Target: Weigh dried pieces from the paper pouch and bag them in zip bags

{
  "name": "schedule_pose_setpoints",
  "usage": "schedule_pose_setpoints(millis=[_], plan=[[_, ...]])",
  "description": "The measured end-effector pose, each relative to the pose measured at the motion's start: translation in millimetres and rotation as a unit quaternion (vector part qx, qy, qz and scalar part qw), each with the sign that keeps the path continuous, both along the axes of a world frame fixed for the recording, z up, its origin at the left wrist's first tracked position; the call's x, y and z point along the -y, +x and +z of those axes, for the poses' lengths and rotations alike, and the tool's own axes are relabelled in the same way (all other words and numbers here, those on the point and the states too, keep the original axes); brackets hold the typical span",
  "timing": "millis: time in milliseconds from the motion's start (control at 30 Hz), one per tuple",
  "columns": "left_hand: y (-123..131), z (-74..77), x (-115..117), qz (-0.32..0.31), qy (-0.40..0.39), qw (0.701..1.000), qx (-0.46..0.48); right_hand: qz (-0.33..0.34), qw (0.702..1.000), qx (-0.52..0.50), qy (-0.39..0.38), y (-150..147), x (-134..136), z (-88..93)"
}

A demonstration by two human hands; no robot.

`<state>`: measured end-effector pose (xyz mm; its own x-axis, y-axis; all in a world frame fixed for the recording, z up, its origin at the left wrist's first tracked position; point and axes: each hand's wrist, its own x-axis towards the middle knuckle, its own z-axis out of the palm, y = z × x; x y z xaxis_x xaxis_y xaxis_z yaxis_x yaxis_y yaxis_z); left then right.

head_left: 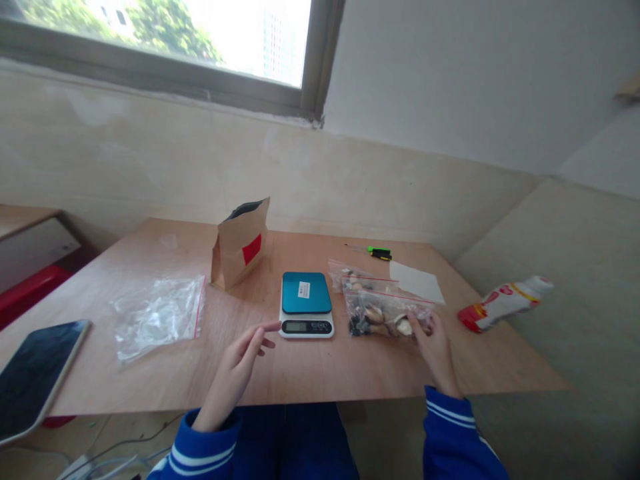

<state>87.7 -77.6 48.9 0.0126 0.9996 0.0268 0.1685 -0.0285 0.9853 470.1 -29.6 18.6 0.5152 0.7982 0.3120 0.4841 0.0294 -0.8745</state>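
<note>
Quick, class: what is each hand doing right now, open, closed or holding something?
Left hand: open, empty, fingertips at the small teal-topped white scale.
Right hand: fingers on the clear zip bag of dark and pale pieces; grip cannot be told.

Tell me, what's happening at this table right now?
A person in blue sleeves sits at a wooden table. The left hand reaches with a fingertip toward the front of a small kitchen scale with a teal top. The right hand rests on a clear zip bag of dried pieces lying beside the scale. A brown paper pouch stands open behind, and an empty clear zip bag lies to the left.
</note>
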Motion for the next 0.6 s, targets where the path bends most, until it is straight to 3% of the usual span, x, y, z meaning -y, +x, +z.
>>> schedule_pose_setpoints(millis=[133,233,367,600], plan=[[-7.0,-2.3,-2.4,0.053,0.022,0.998,0.015,-0.103,0.968,0.22,0.066,-8.5,-0.1,-20.1],[-15.8,-6.5,-7.9,0.099,0.044,0.994,0.005,-0.083,0.945,0.305,0.079,-34.5,13.7,-33.5],[-33.4,-8.6,-28.2,0.185,0.102,0.977,-0.036,-0.033,0.944,0.33,0.006,-63.6,22.0,-45.9],[-70.8,-8.5,-92.2,0.228,0.183,0.939,-0.18,-0.127,0.933,0.32,-0.104,-82.6,0.5,-43.4]])
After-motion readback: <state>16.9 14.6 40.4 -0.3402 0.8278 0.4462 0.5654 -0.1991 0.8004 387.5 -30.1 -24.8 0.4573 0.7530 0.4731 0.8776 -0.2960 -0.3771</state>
